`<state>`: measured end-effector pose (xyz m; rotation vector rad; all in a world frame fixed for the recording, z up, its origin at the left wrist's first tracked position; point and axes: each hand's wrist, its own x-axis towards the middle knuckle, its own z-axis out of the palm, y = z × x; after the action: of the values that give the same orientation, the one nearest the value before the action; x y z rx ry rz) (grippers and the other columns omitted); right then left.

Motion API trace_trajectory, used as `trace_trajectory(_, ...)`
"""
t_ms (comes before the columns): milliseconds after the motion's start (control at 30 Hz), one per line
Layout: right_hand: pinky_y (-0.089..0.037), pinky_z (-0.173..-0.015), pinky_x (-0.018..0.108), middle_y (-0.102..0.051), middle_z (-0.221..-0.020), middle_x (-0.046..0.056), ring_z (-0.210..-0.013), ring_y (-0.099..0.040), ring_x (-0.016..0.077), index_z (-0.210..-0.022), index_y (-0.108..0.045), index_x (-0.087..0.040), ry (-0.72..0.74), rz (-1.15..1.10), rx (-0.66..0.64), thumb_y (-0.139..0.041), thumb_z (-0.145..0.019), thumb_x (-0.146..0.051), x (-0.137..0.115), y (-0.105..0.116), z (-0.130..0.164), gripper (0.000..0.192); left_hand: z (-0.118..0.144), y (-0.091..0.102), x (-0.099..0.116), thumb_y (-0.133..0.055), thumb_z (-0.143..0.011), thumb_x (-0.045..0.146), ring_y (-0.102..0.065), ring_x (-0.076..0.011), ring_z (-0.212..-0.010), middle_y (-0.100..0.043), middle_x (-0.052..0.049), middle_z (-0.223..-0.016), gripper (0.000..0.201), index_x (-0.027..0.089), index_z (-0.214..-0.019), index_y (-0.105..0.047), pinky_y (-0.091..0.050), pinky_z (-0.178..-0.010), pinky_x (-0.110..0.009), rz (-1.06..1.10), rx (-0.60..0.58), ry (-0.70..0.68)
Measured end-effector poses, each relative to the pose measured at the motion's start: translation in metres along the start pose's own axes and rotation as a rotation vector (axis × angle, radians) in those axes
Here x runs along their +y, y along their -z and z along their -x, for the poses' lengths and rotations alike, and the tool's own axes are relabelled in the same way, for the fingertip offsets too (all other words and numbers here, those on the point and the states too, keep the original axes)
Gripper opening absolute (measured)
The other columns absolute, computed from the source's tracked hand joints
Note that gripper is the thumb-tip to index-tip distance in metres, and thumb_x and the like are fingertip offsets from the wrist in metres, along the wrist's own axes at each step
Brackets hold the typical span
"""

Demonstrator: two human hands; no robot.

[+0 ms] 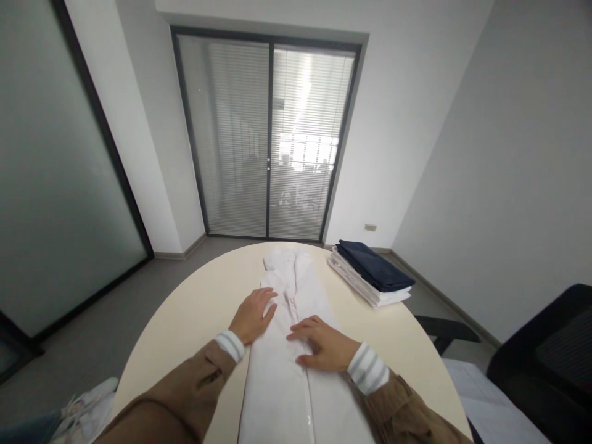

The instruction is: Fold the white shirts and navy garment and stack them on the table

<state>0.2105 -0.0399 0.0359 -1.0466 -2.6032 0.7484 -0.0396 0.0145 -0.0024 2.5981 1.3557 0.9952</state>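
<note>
A long white garment (282, 382), which looks like a coat or shirt, lies lengthwise on the round cream table (198, 302). Its collar end points away from me, and its sides are folded in toward a seam down the middle. My left hand (253, 314) rests on its left edge, fingers stretched over the cloth. On the right, my right hand (324, 345) lies over the middle of the garment, with its fingers apart near the seam. Neither hand grips the fabric. The garment's near end runs out of view at the bottom.
At the table's far right sits a stack of folded white cloth (354, 280) topped by a dark navy folded cloth (374, 265). A black chair (550, 351) stands at the right, white cloth near it. White shoes (90, 407) show at lower left. Glass doors (268, 142) are beyond.
</note>
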Motion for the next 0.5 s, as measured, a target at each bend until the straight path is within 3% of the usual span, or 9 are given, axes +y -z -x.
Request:
trace_trajectory(167, -0.042, -0.101, 0.039, -0.068, -0.122, 0.011, -0.111, -0.059, 0.0256, -0.129, -0.064, -0.020, 0.014, -0.105, 0.021, -0.068, -0.082, -0.046, 0.005, 0.007, -0.002, 0.054, -0.023, -0.027, -0.037, -0.044, -0.098, 0.034, -0.049, -0.0266, -0.129, -0.052, -0.013, -0.142, 0.039, 0.020, -0.133, -0.056, -0.042, -0.107, -0.049, -0.120, -0.032, 0.124)
trace_trajectory(333, -0.050, -0.075, 0.028, -0.075, -0.100, 0.007, -0.081, -0.066, 0.0169, -0.131, -0.060, -0.017, -0.129, -0.200, -0.099, -0.060, -0.089, -0.038, 0.020, 0.023, -0.030, 0.047, -0.024, -0.038, -0.036, -0.052, -0.093, 0.033, -0.043, -0.0300, -0.136, -0.047, -0.013, -0.147, 0.041, 0.021, -0.132, -0.057, -0.036, -0.111, -0.052, -0.201, -0.063, 0.096)
trace_trajectory(400, -0.048, -0.071, 0.026, -0.076, -0.087, 0.005, -0.073, -0.065, 0.0151, -0.125, -0.063, -0.016, -0.173, -0.144, -0.046, -0.056, -0.091, -0.034, 0.026, 0.033, -0.053, 0.039, -0.022, -0.038, -0.033, -0.052, -0.093, 0.032, -0.041, -0.0306, -0.138, -0.046, -0.013, -0.148, 0.040, 0.021, -0.131, -0.058, -0.036, -0.112, -0.052, -0.213, -0.077, 0.078)
trace_trajectory(500, -0.047, -0.074, 0.026, -0.075, -0.089, 0.005, -0.077, -0.066, 0.0157, -0.112, -0.070, -0.018, -0.256, 0.080, 0.148, -0.056, -0.091, -0.031, 0.036, 0.047, -0.094, 0.029, -0.019, -0.038, -0.031, -0.051, -0.094, 0.036, -0.042, -0.0313, -0.137, -0.047, -0.014, -0.148, 0.041, 0.020, -0.131, -0.057, -0.038, -0.110, -0.052, -0.210, -0.114, 0.060)
